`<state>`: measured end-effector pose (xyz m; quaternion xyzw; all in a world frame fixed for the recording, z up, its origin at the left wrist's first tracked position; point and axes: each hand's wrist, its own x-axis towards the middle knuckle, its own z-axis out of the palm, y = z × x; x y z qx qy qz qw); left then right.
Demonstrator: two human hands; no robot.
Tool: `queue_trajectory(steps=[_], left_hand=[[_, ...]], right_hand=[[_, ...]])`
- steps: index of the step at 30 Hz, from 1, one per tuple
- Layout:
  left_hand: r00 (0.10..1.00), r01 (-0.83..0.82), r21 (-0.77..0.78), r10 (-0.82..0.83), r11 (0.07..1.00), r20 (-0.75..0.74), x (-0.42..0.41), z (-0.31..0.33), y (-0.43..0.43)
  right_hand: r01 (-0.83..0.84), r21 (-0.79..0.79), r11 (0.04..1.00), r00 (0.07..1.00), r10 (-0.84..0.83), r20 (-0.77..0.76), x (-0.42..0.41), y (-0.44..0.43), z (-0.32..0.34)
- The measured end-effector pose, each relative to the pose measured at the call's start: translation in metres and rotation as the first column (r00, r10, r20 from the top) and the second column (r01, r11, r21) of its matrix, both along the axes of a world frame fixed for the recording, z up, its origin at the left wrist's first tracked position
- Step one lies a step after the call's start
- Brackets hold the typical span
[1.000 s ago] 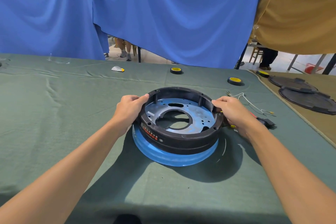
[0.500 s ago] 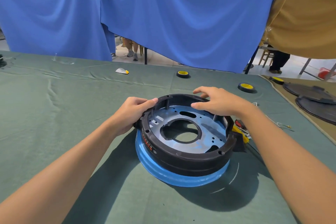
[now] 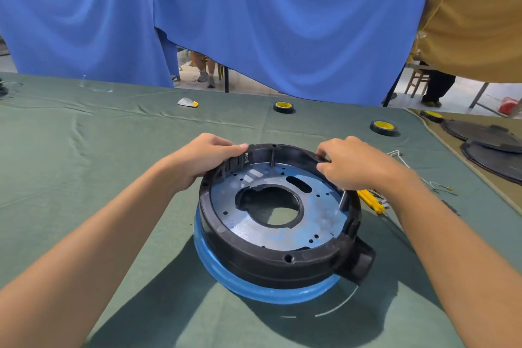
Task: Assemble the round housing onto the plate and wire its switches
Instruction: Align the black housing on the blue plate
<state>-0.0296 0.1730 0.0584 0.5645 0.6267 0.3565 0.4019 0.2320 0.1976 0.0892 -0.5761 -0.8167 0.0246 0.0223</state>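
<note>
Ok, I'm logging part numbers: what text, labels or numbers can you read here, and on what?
Nothing here reads clearly.
Left tape roll: dark print on the yellow core, too blurred to read.
Right tape roll: the same, too small.
Black housing: no lettering shows on its visible wall.

A bench (image 3: 84, 178) draped in green cloth spreads under the left grip (image 3: 209, 158) and the right grip (image 3: 353, 164). Beyond both hang blue curtains (image 3: 282, 22), and a tan curtain (image 3: 474, 8) hangs far right of the right grip. Below the hems show pale floor (image 3: 254, 87) and a wooden stool (image 3: 418, 80).
</note>
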Motion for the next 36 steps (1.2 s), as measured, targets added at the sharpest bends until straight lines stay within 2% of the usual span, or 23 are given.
queue_trajectory(steps=[2, 5, 7, 9, 11, 14, 17, 21, 25, 29, 32, 36], left_hand=[[0.998, -0.01, 0.016, 0.009, 1.0, 0.064, 0.001, -0.004, -0.003], [0.992, -0.022, 0.027, 0.018, 0.999, 0.128, 0.003, -0.006, -0.005], [0.991, -0.003, 0.016, 0.001, 1.0, 0.131, 0.004, -0.004, -0.004], [0.987, 0.008, -0.02, -0.005, 1.0, 0.159, 0.005, -0.002, -0.002], [0.964, -0.051, -0.057, 0.064, 0.997, 0.257, 0.006, -0.003, -0.001], [0.864, -0.268, -0.093, 0.282, 0.959, 0.417, 0.0, -0.013, -0.003], [0.8, -0.36, -0.149, 0.388, 0.921, 0.459, -0.005, -0.022, -0.019], [0.748, -0.301, -0.216, 0.371, 0.929, 0.55, 0.01, -0.031, -0.034], [0.681, -0.265, -0.238, 0.356, 0.934, 0.64, 0.014, -0.026, -0.023], [0.692, -0.181, -0.217, 0.281, 0.959, 0.665, 0.016, -0.019, -0.002], [0.66, -0.186, -0.206, 0.278, 0.961, 0.698, 0.018, -0.025, 0.005], [0.569, -0.189, -0.181, 0.258, 0.965, 0.781, 0.014, -0.033, 0.007]], right_hand=[[-0.035, -0.056, 0.998, 0.999, 0.035, -0.002, 0.0, -0.001, 0.007], [-0.112, -0.125, 0.986, 0.972, 0.082, -0.222, -0.005, -0.002, 0.007], [-0.133, -0.089, 0.987, 0.925, 0.092, -0.368, -0.011, -0.002, -0.002], [-0.102, -0.017, 0.995, 0.905, 0.086, -0.416, -0.013, 0.0, -0.009], [-0.083, 0.024, 0.996, 0.911, 0.085, -0.404, -0.013, 0.003, -0.012], [-0.058, 0.05, 0.997, 0.914, 0.074, -0.398, -0.009, 0.007, -0.013], [-0.056, 0.054, 0.997, 0.913, 0.073, -0.401, -0.011, 0.011, -0.014], [-0.062, 0.02, 0.998, 0.917, 0.064, -0.392, -0.016, 0.01, -0.013], [0.01, 0.042, 0.999, 0.929, 0.006, -0.371, -0.003, 0.0, -0.016], [0.11, 0.075, 0.991, 0.959, -0.086, -0.269, 0.01, -0.008, -0.019], [0.148, 0.099, 0.984, 0.946, -0.112, -0.305, 0.015, -0.009, -0.02], [0.081, 0.074, 0.994, 0.935, -0.05, -0.35, 0.011, -0.004, -0.016]])
